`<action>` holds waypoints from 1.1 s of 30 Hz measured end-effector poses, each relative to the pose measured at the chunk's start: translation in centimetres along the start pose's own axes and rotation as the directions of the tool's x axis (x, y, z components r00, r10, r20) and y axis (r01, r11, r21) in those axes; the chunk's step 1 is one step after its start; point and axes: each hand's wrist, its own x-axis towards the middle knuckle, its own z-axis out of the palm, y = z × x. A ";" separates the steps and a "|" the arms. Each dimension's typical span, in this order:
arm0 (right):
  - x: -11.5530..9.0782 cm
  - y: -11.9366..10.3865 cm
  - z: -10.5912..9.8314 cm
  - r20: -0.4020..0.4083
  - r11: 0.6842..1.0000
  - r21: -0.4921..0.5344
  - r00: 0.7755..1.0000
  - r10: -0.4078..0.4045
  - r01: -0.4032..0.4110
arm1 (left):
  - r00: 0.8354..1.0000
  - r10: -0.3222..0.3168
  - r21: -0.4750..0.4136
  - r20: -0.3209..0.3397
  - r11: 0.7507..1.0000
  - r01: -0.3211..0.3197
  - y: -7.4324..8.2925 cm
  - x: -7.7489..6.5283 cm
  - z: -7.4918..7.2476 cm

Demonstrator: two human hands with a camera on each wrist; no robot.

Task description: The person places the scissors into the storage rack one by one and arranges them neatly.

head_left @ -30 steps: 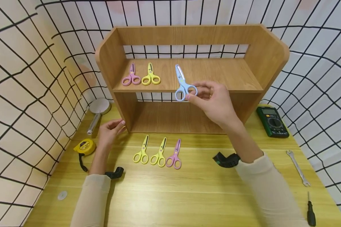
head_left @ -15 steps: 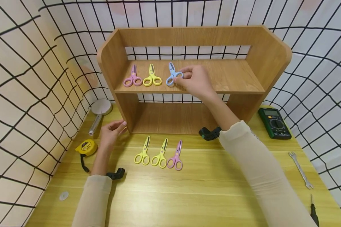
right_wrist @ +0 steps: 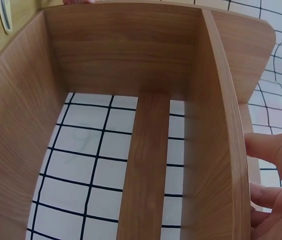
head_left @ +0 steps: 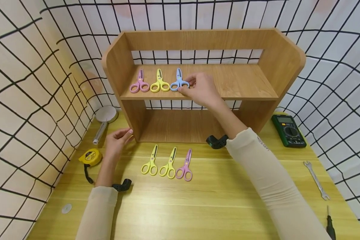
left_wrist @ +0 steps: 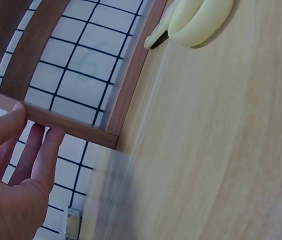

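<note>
My right hand (head_left: pixel 202 87) pinches the right handle ring of blue scissors (head_left: pixel 178 81) on the upper board of a wooden shelf (head_left: pixel 243 75). Pink scissors (head_left: pixel 139 82) and yellow scissors (head_left: pixel 159 81) lie to their left, blades toward the back. In the right wrist view the shelf board hides the scissors, and part of my right hand (right_wrist: pixel 276 185) shows at the edge. My left hand (left_wrist: pixel 18 170) touches the shelf's left side panel, thumb on its front edge and fingers at the outer face. On the table, two yellow scissors (head_left: pixel 150 162) (head_left: pixel 168 164) and pink scissors (head_left: pixel 184 166) lie in a row.
Left of the shelf are a white round-headed tool with a handle (head_left: pixel 103 120), a yellow tape measure (head_left: pixel 91 157) and a small pale disc (head_left: pixel 66 208). A multimeter (head_left: pixel 288 130), a wrench (head_left: pixel 316 180) and a screwdriver (head_left: pixel 330 225) lie at the right.
My right hand has lowered the blue scissors onto the upper shelf board and shifted them left, beside the yellow pair. My left hand stays at the side panel.
</note>
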 end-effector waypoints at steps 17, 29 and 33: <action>-9.6 3.2 -1.7 -0.058 0.995 0.061 0.996 -0.074 0.077 | 1.000 -0.013 -0.013 -0.010 1.000 0.013 -0.1 0.0 0.0; -16.3 10.2 5.2 0.080 0.994 0.098 0.996 0.043 -0.051 | 0.999 -0.035 -0.004 -0.010 0.999 0.035 0.0 -0.1 0.0; -17.8 12.0 8.1 0.135 0.990 0.105 0.988 0.080 -0.094 | 1.000 -0.031 0.005 -0.008 1.000 0.031 0.1 -0.1 0.0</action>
